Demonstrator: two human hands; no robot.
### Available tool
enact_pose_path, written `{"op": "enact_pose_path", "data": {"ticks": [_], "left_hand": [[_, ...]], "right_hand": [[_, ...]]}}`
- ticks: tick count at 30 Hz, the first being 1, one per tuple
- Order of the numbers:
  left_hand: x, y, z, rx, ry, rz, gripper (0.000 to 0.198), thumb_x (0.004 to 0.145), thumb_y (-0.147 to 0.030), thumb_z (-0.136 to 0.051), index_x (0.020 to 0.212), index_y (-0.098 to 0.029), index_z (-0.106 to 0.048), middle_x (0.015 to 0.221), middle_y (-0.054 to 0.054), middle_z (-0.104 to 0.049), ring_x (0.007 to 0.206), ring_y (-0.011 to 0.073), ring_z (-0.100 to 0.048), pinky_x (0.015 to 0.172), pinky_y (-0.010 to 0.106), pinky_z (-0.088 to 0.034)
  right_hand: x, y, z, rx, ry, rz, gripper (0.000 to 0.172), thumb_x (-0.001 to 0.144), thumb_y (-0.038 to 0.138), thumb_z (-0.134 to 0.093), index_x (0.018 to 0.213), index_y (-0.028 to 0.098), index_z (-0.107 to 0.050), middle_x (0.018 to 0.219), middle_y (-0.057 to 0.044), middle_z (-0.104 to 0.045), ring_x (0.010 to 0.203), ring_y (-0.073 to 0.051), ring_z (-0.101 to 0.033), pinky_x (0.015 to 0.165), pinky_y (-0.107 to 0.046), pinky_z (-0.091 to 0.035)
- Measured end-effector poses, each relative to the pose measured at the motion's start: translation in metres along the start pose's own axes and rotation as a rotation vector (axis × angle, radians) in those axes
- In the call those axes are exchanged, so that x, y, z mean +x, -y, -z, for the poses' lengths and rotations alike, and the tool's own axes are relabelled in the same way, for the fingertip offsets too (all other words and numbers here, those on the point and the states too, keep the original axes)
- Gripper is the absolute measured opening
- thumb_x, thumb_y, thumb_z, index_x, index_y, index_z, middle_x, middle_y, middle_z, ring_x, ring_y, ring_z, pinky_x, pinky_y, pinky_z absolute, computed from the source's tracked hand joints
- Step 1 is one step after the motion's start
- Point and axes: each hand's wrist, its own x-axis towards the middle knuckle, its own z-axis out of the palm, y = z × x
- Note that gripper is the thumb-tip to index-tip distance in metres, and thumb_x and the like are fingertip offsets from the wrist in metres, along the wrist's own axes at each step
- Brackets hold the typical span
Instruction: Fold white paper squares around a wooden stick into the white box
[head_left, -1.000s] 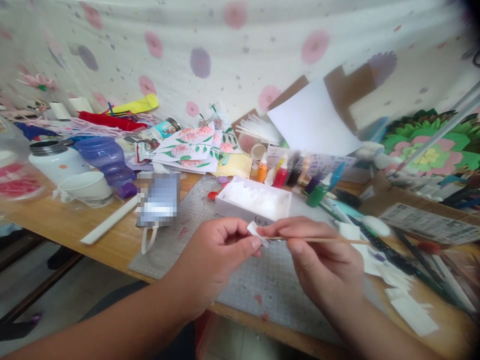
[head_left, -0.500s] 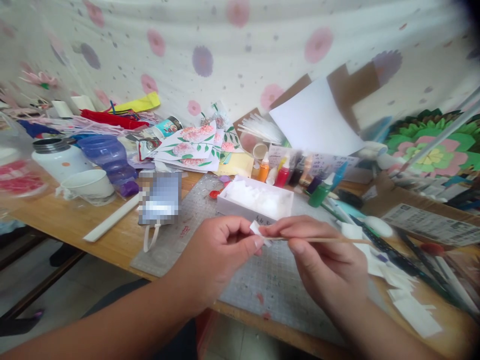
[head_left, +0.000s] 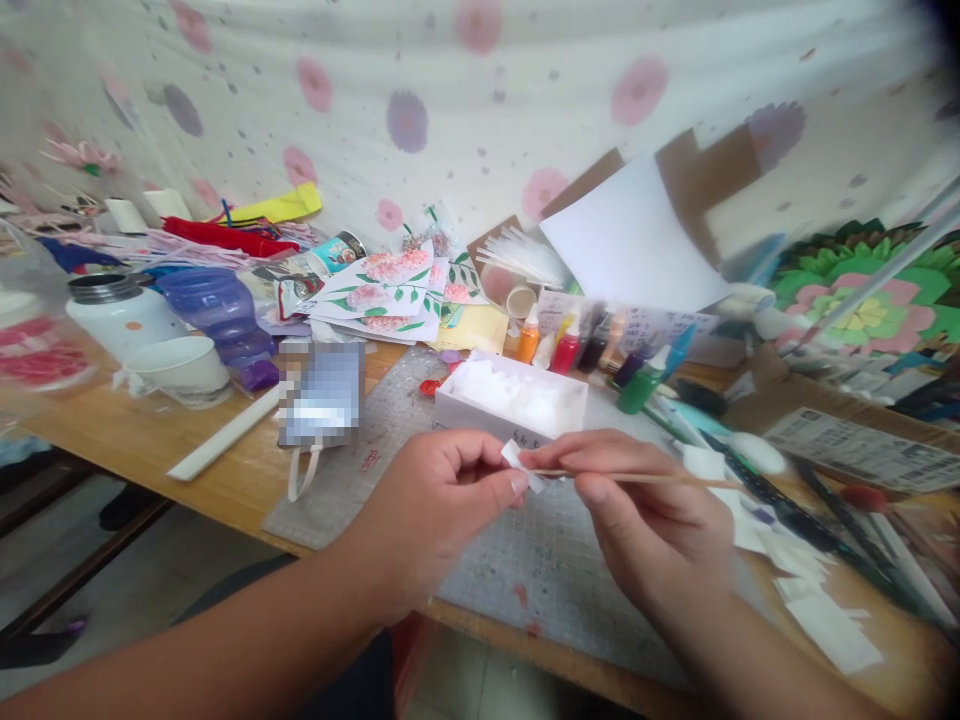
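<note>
My left hand (head_left: 457, 500) pinches a small piece of white paper (head_left: 514, 455) between thumb and fingers. A thin wooden stick (head_left: 667, 480) lies almost level in my right hand (head_left: 645, 510), held between thumb and fingers. The stick's left end meets the paper, and my fingertips partly hide that spot. Both hands are above a grey cutting mat (head_left: 510, 590). Just behind them stands a white box (head_left: 517, 410) full of white fluffy material. Cut white paper pieces (head_left: 829, 625) lie to the right of my right hand.
Paint bottles (head_left: 566, 345) stand behind the box. A phone (head_left: 322, 395), blurred out, and a white strip (head_left: 225, 435) lie left of the mat. Further left are a white cup (head_left: 180, 370) and a purple container (head_left: 214, 310). A cardboard box (head_left: 847, 420) and pens crowd the right.
Almost nothing differs. Both hands keep their grip on the paper and the stick in nearly the same place, and the whole view has shifted very slightly.
</note>
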Motion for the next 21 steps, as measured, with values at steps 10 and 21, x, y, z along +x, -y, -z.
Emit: {"op": "enact_pose_path", "data": {"ticks": [10,21], "left_hand": [[0.0012,-0.0011,-0.0004,0.014,0.008,-0.004,0.017,0.080,-0.031,-0.063,0.071,-0.017,-0.064,0.070,-0.002,-0.061,0.070,0.0127,-0.049,0.065,0.026,-0.037],[0.0004,-0.0014,0.0004,0.049,0.006,-0.022,0.018,0.081,-0.031,-0.062,0.069,-0.017,-0.060,0.065,-0.003,-0.056,0.064,0.0121,-0.046,0.059,0.025,-0.034]], "right_hand": [[0.0011,0.0008,0.0001,-0.026,0.011,0.032,0.029,0.086,0.002,-0.061,0.104,0.022,-0.071,0.095,-0.005,-0.077,0.091,-0.020,-0.073,0.079,-0.036,-0.060],[0.0023,0.0033,0.0048,-0.094,0.096,0.042,0.030,0.085,0.004,-0.063,0.106,0.023,-0.071,0.101,-0.006,-0.075,0.093,-0.020,-0.072,0.080,-0.035,-0.060]]}}
